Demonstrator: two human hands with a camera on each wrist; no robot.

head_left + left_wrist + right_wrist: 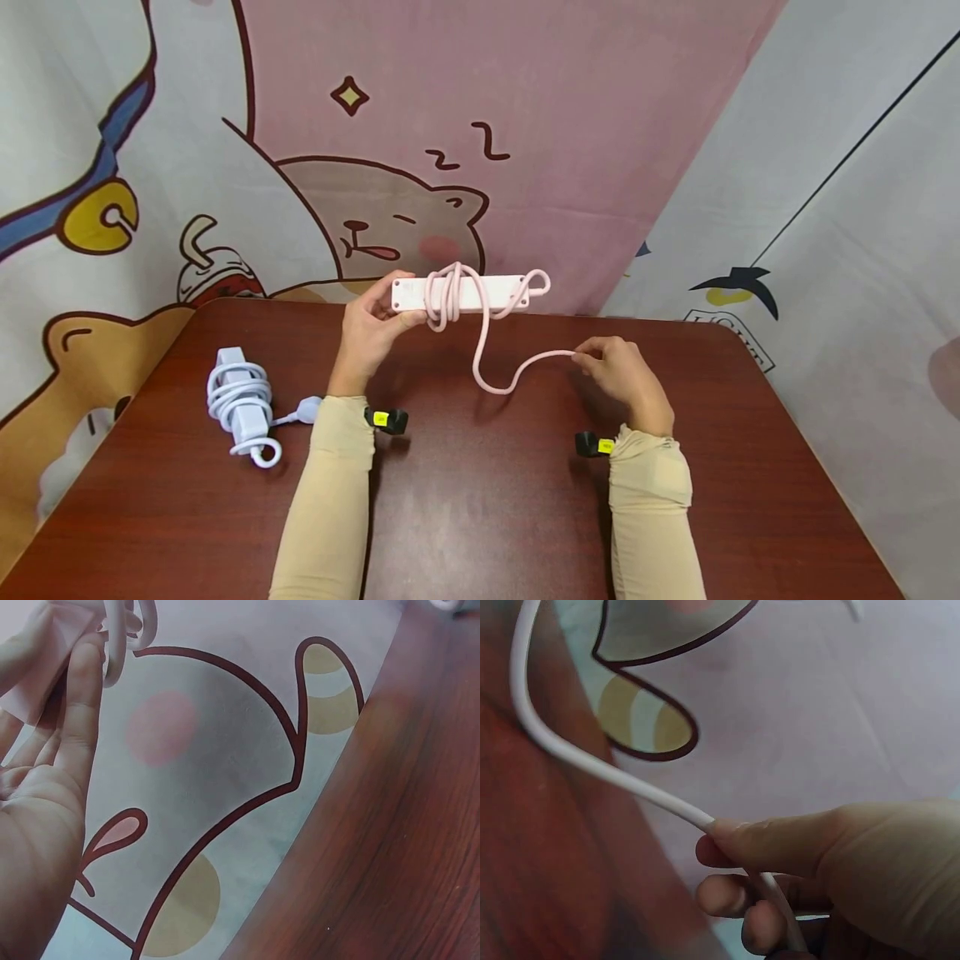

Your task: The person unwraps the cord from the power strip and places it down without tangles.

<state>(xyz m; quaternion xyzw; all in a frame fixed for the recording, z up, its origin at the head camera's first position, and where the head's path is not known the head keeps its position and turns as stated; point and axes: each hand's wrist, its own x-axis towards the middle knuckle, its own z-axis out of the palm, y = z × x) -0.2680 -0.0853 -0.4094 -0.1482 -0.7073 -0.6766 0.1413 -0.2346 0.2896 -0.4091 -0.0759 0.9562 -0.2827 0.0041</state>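
Note:
My left hand (365,333) grips one end of a pale pink power strip (411,294), thumb below and fingers behind it. The strip is held up near the table's far edge, its flat, screw-dotted face toward me. Several turns of its pink cord (453,292) wrap round the body near that hand. From the coil the cord dips and runs right to my right hand (618,371), which pinches it between thumb and forefinger. In the right wrist view the cord (630,781) passes under the thumb (780,844) and down past the other fingers. Its far end is hidden.
A white power strip (246,421) wound with its own cord lies on the brown table (480,517) at left, its plug (308,409) beside my left forearm. Behind the table hangs a cartoon-printed curtain (585,150). A small black wrist camera sits at each sleeve.

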